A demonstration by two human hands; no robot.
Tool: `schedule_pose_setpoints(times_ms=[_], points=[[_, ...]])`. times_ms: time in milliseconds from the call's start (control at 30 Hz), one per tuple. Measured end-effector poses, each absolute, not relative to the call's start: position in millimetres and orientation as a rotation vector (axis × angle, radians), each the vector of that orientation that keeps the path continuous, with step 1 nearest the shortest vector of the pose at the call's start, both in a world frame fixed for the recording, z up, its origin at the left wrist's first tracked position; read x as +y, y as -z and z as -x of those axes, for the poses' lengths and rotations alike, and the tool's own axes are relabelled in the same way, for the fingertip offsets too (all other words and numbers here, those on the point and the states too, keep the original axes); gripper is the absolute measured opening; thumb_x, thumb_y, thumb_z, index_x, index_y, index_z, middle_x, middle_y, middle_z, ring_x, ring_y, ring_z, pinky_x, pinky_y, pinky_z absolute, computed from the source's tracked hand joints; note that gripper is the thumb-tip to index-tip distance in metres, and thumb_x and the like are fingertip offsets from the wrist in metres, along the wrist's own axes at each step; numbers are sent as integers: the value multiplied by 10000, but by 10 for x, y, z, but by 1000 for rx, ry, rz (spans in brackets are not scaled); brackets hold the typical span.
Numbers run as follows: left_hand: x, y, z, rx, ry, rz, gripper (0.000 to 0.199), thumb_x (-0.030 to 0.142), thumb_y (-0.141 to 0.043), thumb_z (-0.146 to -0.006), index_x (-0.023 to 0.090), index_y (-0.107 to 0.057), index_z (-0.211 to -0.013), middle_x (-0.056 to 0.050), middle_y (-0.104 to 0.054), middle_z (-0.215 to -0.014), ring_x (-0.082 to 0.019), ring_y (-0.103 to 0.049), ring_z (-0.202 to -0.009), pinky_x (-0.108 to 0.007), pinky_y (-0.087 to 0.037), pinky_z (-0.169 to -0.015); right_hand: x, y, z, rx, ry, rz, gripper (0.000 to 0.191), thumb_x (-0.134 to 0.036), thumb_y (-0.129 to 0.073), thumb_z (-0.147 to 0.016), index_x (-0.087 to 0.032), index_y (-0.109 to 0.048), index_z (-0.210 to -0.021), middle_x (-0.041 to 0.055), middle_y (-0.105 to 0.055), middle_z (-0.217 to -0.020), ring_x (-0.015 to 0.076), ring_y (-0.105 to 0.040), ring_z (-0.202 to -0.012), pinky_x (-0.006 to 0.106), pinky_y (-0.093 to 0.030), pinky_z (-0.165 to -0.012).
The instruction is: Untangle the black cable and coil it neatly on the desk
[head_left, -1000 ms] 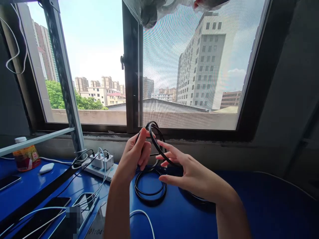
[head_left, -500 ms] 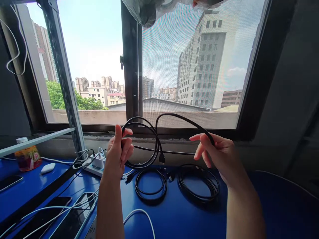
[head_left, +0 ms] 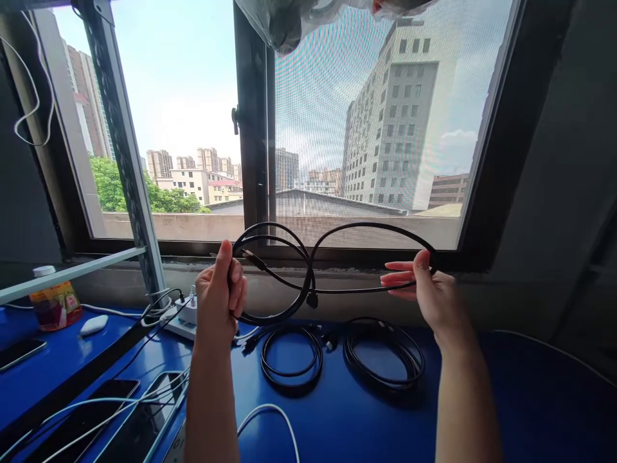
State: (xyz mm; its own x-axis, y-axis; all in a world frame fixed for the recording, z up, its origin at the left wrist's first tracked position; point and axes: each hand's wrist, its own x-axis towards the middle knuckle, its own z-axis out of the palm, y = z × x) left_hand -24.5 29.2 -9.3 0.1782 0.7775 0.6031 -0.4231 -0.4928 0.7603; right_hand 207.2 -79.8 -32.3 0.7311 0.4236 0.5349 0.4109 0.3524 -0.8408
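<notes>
Fingers [head_left: 236, 289] of my left hand [head_left: 216, 289]: curled round the loops of a black cable [head_left: 310, 270], thumb pointing up against them.
Right hand [head_left: 434, 302]: has the far bend of the cable between thumb and fingers, with the fingers poking out straight. I cannot tell how hard they squeeze.
Black cable: up in the air between my hands, over the worktop [head_left: 337, 427], with round loops at my left and one long loop at my right. I think it is light and bendy but springy, so a loose loop may pop out.
Best hold: all the loops together on the left, plain cable on the right. It looks smooth, so it could slide.
Plugs: one dark plug [head_left: 254, 259] shows inside the left loops; a second plug [head_left: 312, 299] hangs where the loops cross. I would not bend hard beside them.
Small coil [head_left: 263, 360]: flat on the worktop, below the loops.
Big coil [head_left: 415, 366]: just right of the small one.
</notes>
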Motion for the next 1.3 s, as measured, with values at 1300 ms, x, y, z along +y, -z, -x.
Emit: schedule_pose_setpoints(times_ms=[1300], points=[[208,-92,240,510,-1583,-895,479,245,-385,-917,202,-293,-448,60,-179,-305,-55,-124,-280,-212,-144,-321,-641,290,-1902,-1029,121,1105,579,-738,-574,-672,-183,-672,-809,-8,-565,-458,132,-555,-429,272,-489,-526]])
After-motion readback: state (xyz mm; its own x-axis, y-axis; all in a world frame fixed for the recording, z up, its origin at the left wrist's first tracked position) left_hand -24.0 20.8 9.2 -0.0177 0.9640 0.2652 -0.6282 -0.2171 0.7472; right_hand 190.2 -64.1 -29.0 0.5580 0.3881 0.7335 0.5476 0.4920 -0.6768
